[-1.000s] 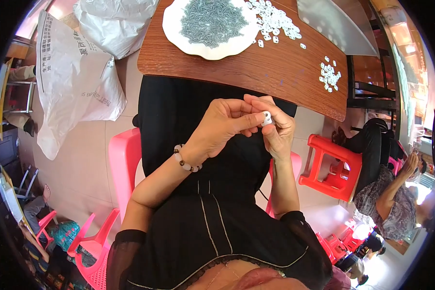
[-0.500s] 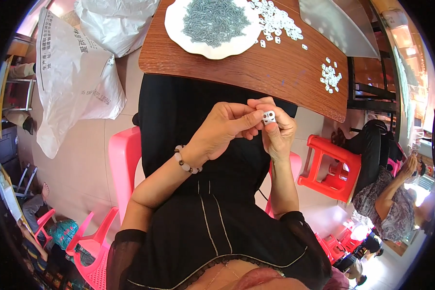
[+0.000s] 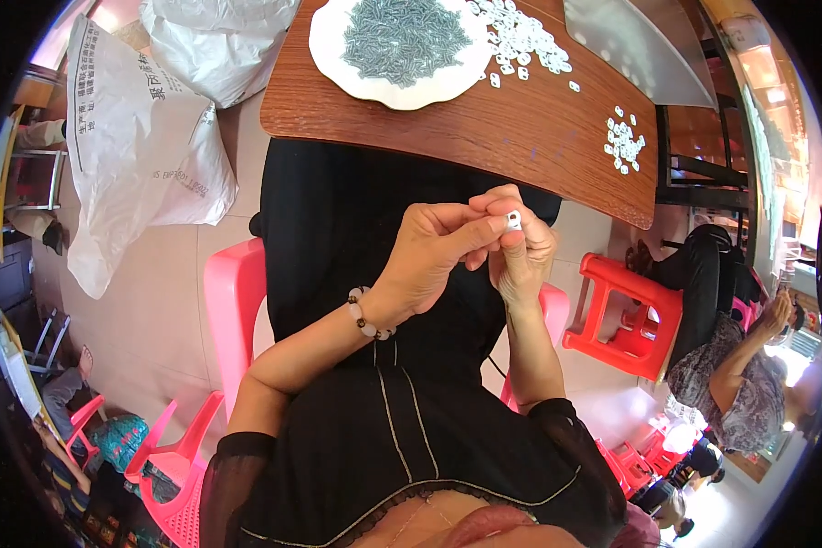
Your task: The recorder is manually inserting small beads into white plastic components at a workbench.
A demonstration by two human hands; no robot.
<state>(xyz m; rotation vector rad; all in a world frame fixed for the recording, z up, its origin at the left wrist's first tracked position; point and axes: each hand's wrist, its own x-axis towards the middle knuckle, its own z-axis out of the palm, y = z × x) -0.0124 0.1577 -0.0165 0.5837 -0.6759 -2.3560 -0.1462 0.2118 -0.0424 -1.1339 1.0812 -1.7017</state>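
Observation:
Both my hands meet over my lap, just short of the table edge. Pinched between thumb and fingers of my right hand (image 3: 526, 245) is a small white plastic piece (image 3: 513, 220) with holes in it. My left hand (image 3: 441, 245), a beaded bracelet at its wrist, presses its thumb and fingertips together against the same piece from the left. Anything else between the left fingertips is hidden. On the table beyond lie a big pile of similar white pieces (image 3: 527, 41) and a smaller group (image 3: 624, 144) to the right.
A white scalloped plate (image 3: 400, 99) heaped with thin grey metal pins (image 3: 402, 41) stands on the brown table (image 3: 356, 123). A metal tray (image 3: 639, 46) is at the far right. White sacks (image 3: 146, 146) sit left; a red stool (image 3: 626, 318) and a seated person (image 3: 735, 384) are right.
The white piece has turned in my fingers, showing a narrower side. My left thumb has slid further right over it, and the left wrist has shifted slightly right.

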